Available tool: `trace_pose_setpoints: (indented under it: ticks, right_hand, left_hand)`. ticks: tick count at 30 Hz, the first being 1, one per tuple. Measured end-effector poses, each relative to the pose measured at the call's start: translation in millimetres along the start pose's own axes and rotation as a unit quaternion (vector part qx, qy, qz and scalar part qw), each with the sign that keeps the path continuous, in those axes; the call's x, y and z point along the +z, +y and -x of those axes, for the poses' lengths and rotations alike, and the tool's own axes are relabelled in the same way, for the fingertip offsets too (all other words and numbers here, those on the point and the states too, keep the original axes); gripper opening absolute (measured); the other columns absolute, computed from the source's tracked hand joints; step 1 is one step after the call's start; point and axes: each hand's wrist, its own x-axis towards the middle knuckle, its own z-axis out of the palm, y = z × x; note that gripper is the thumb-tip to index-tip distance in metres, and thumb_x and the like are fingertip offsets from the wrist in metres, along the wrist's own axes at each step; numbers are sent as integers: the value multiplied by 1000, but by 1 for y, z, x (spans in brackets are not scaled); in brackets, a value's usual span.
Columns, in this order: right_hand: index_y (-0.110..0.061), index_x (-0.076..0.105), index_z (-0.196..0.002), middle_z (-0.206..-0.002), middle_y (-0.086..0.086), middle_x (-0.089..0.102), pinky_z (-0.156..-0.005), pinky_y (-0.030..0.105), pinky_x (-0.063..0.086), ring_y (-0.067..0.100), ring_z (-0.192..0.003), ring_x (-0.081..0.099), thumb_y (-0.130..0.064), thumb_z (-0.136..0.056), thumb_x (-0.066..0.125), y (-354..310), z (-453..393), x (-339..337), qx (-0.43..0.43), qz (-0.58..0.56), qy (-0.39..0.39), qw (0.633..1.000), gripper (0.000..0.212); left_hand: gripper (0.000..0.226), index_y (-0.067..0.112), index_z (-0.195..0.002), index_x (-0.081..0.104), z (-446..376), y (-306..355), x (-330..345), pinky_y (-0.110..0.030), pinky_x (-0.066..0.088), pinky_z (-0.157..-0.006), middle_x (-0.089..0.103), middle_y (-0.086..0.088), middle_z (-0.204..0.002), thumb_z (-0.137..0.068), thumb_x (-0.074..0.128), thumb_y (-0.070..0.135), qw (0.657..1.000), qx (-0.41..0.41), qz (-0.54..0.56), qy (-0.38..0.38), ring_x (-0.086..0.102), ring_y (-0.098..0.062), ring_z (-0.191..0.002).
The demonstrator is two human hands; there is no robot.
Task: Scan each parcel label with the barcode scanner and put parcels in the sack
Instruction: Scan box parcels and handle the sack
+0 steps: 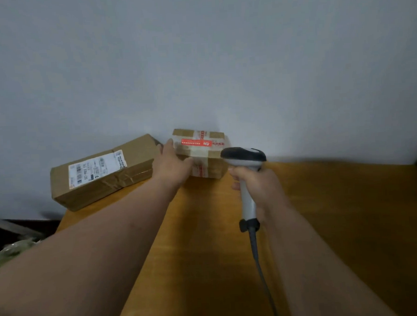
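From the head view, the left hand (172,163) is reaching onto the small taped parcel (203,153) against the wall, fingers spread over its left edge. It looks light and stiff. The right hand (257,183) is gripping the barcode scanner (245,163).

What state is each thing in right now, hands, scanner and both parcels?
Left hand: on the small taped parcel's left side, thumb along its front.
Right hand: grips the scanner handle.
Barcode scanner: held upright, head beside the small parcel.
Small taped parcel: on the table, against the wall; no label visible.
Long parcel: lying flat, label up, untouched.
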Motion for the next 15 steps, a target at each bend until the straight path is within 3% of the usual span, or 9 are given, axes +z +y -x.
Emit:
trace_pose_setpoints:
  ticks: [3, 7, 12, 15]
  right_hand:
    - [-13, 68, -97, -94, 6, 66, -80, 41, 51, 24, -90, 63, -24, -82, 76, -4, -21, 9, 14, -22, -14, 1000, 20]
    - [-12, 65, -97, -86, 5, 60, -71, 33, 45, 21, -82, 56, -25, -84, 74, -5, -37, 22, 28, -49, -33, 998, 21]
    - [-15, 67, -86, -85, 4, 63, -79, 37, 47, 22, -87, 59, -24, -85, 73, 8, -31, 12, -21, -58, -9, 998, 11]
    - [-22, 73, -88, -92, 0, 73, -90, 44, 53, 22, -98, 66, -31, -85, 73, 26, -12, 0, -31, -62, 27, 997, 9]
  left_hand:
    - [47, 26, -138, 46, -4, -1, 5, -31, 48, -89, 56, 8, -127, -95, 64, 24, 996, -31, 76, -19, 55, -16, -115]
    - [47, 23, -145, 41, 0, -7, 13, -30, 40, -96, 53, 7, -137, -100, 56, 23, 995, -35, 88, -2, 49, -15, -127]
    - [69, 24, -158, 16, 22, -23, 13, -44, 27, -115, 26, -3, -162, -101, 46, 48, 990, -76, 121, 19, 29, -27, -146]
    - [70, 44, -156, 6, 45, -41, 14, -53, 27, -117, 33, -4, -160, -97, 38, 63, 979, -113, 167, -25, 38, -30, -141]
